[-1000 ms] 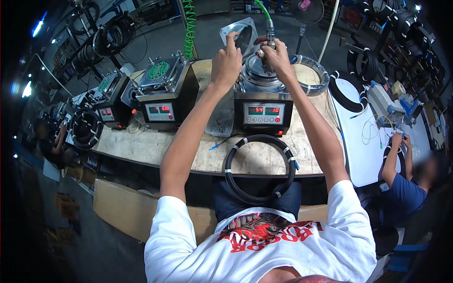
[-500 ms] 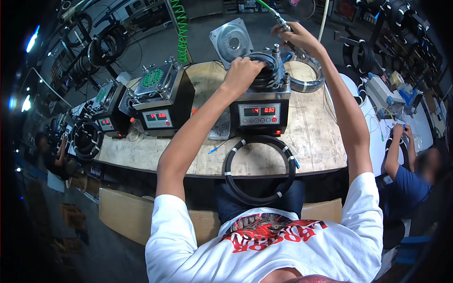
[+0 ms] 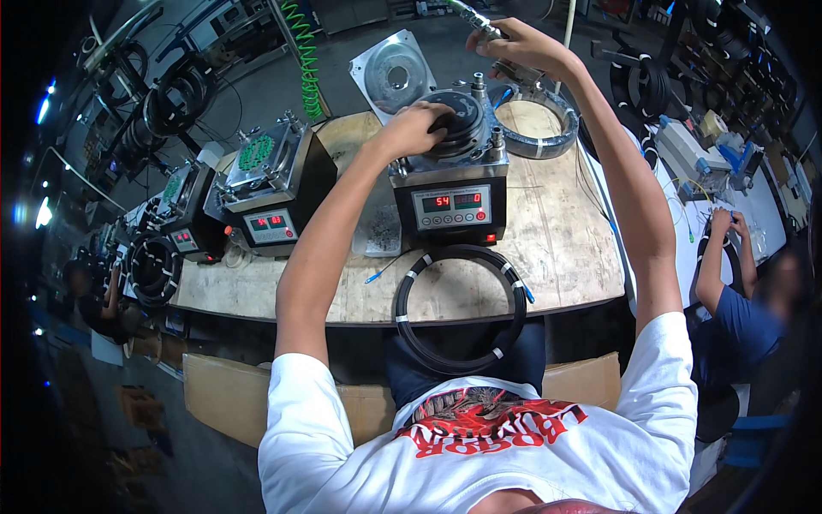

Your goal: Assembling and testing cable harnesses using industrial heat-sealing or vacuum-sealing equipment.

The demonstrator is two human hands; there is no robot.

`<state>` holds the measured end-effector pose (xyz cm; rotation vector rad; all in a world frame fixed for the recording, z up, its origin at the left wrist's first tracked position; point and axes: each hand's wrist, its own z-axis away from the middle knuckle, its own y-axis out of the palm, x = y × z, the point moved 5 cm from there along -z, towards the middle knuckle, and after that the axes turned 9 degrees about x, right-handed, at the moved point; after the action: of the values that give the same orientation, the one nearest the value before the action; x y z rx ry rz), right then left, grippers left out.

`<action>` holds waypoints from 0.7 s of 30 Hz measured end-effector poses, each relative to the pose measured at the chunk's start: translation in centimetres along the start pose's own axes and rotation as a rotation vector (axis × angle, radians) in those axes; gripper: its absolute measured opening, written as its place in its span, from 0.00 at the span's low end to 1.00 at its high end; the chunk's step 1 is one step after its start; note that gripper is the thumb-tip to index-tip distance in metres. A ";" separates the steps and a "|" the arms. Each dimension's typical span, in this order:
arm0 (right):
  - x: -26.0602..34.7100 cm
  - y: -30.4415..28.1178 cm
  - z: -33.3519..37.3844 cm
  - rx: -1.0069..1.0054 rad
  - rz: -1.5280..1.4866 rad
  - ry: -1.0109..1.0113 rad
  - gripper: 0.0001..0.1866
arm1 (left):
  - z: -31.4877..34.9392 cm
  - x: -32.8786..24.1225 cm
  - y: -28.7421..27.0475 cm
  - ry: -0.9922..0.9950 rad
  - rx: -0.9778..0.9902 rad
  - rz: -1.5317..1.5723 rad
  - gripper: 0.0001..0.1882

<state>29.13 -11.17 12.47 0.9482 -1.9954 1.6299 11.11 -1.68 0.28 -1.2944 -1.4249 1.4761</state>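
Note:
On the nearest bench-top machine (image 3: 451, 210), a black box with a red digital display, sits a stack of round black discs (image 3: 458, 111). My left hand (image 3: 415, 128) curls its fingers around the left edge of that stack. Up and to the right, my right hand (image 3: 535, 50) grips a metal air gun (image 3: 518, 73) joined to a hose fitting at its upper left. A square metal plate with a round grey pad (image 3: 396, 75) stands tilted behind the machine. A coil of black cable (image 3: 402, 313) with white ties and blue connectors overhangs the bench's front edge.
Two similar machines (image 3: 270, 224) with green-dotted round tops stand to the left. A clear-wrapped cable coil (image 3: 548, 146) lies behind the right side, a clear tray (image 3: 377, 233) beside the machine. A green coiled hose (image 3: 300, 60) hangs behind. Another person (image 3: 728, 300) works at right.
The view has shifted, so the bench sits a little further left. My left hand has slid to the stack's left edge, uncovering its top. The machine's right-hand display reading has changed.

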 end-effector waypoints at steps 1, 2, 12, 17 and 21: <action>-0.2 -0.2 0.2 -0.013 0.017 0.005 0.15 | 0.3 -0.2 -0.1 0.025 -0.028 -0.050 0.23; -0.3 -0.4 0.2 -0.018 0.017 0.009 0.15 | 0.4 0.0 -0.1 -0.016 -0.042 -0.081 0.24; -0.1 2.8 -1.8 0.257 -0.192 -0.065 0.23 | 1.4 0.5 -5.3 0.150 -0.312 1.119 0.21; 3.3 7.4 -2.0 0.319 -0.521 -0.121 0.28 | 5.0 1.6 -12.8 0.291 -0.337 1.287 0.25; 0.8 8.4 -1.6 0.022 -0.371 -0.026 0.23 | 7.3 7.8 -19.0 0.118 -0.528 1.214 0.22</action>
<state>22.41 -9.06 7.59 1.2655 -1.6932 1.4399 -0.74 6.49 16.63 -2.8307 -0.9388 1.6697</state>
